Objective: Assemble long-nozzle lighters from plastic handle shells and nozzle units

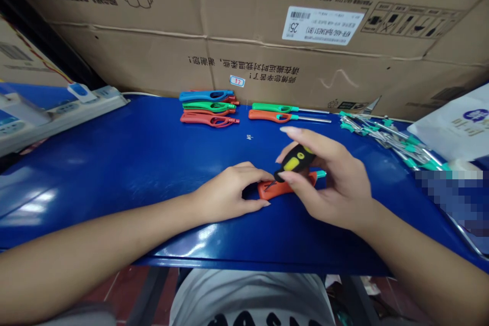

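My right hand [336, 178] is closed round the black and yellow handle of a screwdriver [293, 163]. Its dark shaft points down and left onto an orange gas lighter [269, 191] lying flat on the blue table. The thumb and forefinger of my left hand [225, 191] pinch the lighter's left end from both sides. A teal collar [321, 174] shows at the lighter's right end, while my right hand and the screwdriver cover its middle. The tip of the screwdriver is too small to make out clearly.
Stacked lighter bodies [208, 119] lie at the back, beside two lighters with metal tubes [290, 116]. Loose metal tubes with teal ends [401, 142] are heaped at right near a white bag [454, 122]. A power strip [64, 112] stands left; a cardboard box [244, 20] walls the back.
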### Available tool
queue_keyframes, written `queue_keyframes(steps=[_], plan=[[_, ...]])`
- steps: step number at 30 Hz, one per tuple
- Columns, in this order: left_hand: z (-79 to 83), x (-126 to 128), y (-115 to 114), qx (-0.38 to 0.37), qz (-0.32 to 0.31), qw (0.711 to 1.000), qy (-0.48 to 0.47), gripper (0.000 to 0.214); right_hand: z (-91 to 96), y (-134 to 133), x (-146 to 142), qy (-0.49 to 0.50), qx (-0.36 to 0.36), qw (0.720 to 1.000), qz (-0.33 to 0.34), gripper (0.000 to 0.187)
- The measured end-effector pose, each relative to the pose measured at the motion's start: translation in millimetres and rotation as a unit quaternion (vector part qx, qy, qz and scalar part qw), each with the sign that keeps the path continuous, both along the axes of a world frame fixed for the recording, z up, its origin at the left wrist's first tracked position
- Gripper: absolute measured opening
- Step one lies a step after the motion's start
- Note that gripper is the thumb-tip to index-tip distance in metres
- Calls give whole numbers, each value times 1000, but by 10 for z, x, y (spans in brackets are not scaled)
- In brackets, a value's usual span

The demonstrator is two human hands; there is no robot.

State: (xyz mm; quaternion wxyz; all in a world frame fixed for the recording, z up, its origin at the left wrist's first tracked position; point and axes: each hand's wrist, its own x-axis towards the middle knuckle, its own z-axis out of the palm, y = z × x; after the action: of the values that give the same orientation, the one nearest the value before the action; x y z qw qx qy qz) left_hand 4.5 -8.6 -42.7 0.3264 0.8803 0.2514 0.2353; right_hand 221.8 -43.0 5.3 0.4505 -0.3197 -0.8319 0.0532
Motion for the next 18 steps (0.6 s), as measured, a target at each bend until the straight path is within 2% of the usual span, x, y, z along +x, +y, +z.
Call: queue_keyframes(steps=[3,4,7,9,12,14,15,18], plan=[[9,2,-1,-6,-5,1000,-1,23,-12,11,6,-30,86,995,-28,56],[10,2,0,-6,-5,1000,-3,24,-22,15,7,-28,77,996,-17,54],[4,0,6,4,0,1000,-3,29,-47,12,-1,5,-17,999,33,53],[-3,0,9,8,-4,1000,-1,26,-39,-2,3,6,-23,1000,14,54],[-12,1,11,9,-12,1000,-6,27,18,-22,45,-49,100,990,-88,57],[-16,0,10,11,-13,1000,-13,31,56,-21,79,-78,147,979,-119,52],[-17,-1,9,12,-12,1000,-15,32,67,-14,89,-78,140,981,-109,49],[-19,-4,7,12,-8,1000,-11,32,65,20,83,-33,54,998,-28,51]])
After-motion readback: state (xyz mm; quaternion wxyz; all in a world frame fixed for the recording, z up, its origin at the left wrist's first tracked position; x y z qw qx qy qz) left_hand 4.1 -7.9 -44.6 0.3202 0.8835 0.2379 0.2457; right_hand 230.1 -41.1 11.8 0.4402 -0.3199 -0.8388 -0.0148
